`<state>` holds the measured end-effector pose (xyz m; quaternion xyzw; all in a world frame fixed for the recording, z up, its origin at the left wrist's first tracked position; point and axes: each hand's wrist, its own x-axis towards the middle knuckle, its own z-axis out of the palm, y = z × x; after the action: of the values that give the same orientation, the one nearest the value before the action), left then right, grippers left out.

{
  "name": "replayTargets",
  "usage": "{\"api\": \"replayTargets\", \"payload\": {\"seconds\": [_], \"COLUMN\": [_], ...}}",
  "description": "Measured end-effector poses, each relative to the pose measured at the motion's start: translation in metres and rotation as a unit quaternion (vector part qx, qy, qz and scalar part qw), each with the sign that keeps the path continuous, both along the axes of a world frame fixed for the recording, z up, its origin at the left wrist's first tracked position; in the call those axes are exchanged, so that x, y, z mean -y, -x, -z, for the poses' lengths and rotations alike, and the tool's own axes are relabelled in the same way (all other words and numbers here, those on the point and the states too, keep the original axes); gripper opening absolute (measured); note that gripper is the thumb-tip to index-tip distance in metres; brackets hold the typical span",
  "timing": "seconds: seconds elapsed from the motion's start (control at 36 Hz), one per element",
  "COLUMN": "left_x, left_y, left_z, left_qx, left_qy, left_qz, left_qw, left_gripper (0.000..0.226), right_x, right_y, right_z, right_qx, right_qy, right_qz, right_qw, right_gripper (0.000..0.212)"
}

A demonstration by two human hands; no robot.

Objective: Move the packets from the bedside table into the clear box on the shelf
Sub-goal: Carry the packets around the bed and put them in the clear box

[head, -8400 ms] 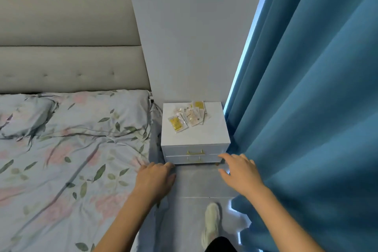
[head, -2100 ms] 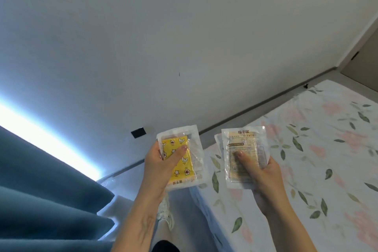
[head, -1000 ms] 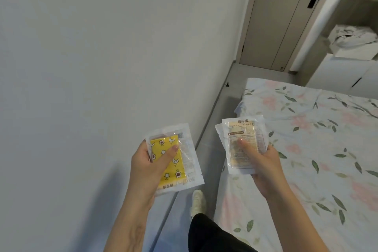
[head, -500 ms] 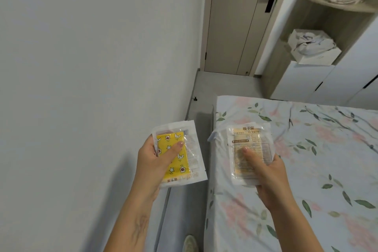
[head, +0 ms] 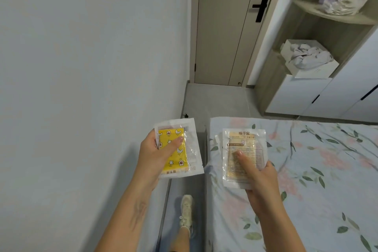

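Packets (head: 179,150), light, slick and floppy, sit pinched flat in left hand (head: 155,155) and right hand (head: 258,176) beside the bed (head: 327,170), best held mid-face by thumb.

Glossy clear plastic packets (head: 243,155); matt floral cloth bedsheet (head: 327,170).

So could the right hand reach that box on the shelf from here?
Probably not yet. The right hand already grips packets, and the box sits far off on the shelf, beyond the bed.

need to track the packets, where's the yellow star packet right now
In the head view the yellow star packet is left of centre, held in the left hand over the floor gap between wall and bed.
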<state>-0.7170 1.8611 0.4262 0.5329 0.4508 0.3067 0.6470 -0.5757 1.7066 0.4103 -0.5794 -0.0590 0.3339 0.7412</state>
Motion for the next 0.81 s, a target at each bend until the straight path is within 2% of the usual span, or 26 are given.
{"api": "replayTargets", "payload": {"seconds": [0.08, 0.17, 0.42, 0.81], "left_x": [-0.044, -0.091, -0.211, -0.347], "left_y": [-0.030, -0.061, -0.155, -0.277], "left_z": [0.009, 0.018, 0.016, -0.002], "left_qx": [-0.008, -0.008, 0.037, 0.037], "left_qy": [-0.003, 0.008, 0.040, 0.022], "left_qz": [-0.003, -0.011, -0.017, -0.039], "left_qw": [1.000, 1.000, 0.998, 0.998], "left_gripper": [0.023, 0.024, 0.020, 0.019], "right_x": [-0.048, -0.102, -0.262, -0.392], "right_y": [-0.034, -0.068, -0.160, -0.297], "right_z": [0.004, 0.010, 0.004, -0.014], "right_qx": [0.009, 0.017, 0.040, 0.030], "right_qy": [0.007, 0.010, 0.005, -0.010], "right_qz": [-0.002, -0.016, -0.038, -0.036], "right_qw": [1.000, 1.000, 0.998, 0.999], "right_gripper": [0.029, 0.023, 0.020, 0.030]}}
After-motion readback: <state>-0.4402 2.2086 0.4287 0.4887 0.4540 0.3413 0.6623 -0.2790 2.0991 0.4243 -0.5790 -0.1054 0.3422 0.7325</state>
